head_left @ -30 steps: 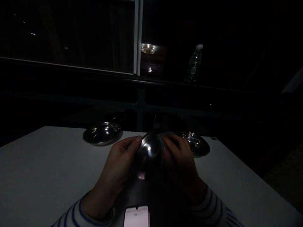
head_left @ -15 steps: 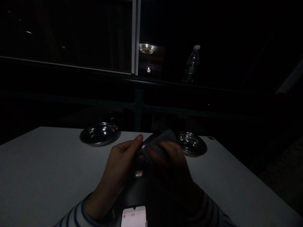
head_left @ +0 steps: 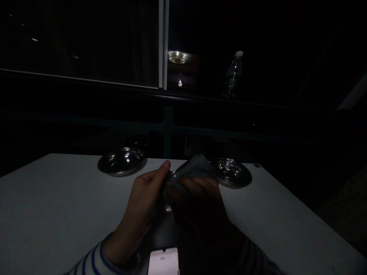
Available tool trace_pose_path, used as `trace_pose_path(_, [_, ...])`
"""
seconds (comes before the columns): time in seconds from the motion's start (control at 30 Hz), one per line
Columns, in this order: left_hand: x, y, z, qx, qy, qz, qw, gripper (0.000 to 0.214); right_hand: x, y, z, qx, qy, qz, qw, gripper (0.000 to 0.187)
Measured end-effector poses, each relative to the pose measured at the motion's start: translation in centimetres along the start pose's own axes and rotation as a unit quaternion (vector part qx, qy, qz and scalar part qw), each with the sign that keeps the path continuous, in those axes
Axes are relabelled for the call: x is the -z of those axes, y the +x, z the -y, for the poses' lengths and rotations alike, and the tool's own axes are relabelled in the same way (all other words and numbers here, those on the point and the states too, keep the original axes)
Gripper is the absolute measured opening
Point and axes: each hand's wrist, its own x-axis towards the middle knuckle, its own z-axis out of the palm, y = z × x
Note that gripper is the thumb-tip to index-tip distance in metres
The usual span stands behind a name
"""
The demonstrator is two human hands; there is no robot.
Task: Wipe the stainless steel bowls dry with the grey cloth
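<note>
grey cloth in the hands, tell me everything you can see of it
The grey cloth looks like soft, coarsely textured fabric, bunched into a rounded wad rather than spread flat. It is held up above the white table, near its far edge. The right hand grips it, with its fingers curled across the lower part of the cloth. The thumb of the left hand rests against its left end. The light is dim, so the cloth's edges, any pattern and whatever it is pressed against underneath cannot be made out.
</note>
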Motion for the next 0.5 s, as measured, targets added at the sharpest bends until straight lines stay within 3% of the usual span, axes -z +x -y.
trace_pose_path(0.17, [-0.1,-0.2,-0.2,-0.002,0.017,-0.002,1.0,0.035,0.1,0.0,-1.3,-0.146,0.003,-0.005,0.989,0.026])
trace_pose_path(0.33, [0.0,0.0,-0.1,0.006,0.014,-0.006,1.0,0.034,0.2,0.0,0.0,0.009,0.002,0.008,1.0,0.031])
trace_pose_path(0.4, [0.0,0.0,0.0,0.008,0.012,-0.001,1.0,0.035,0.2,0.1,-0.1,-0.009,-0.004,0.01,1.0,0.031])
trace_pose_path(0.5, [-0.1,0.0,0.0,0.016,0.013,0.007,1.0,0.038,0.3,0.3,-1.0,-0.115,-0.001,0.005,0.993,0.027])
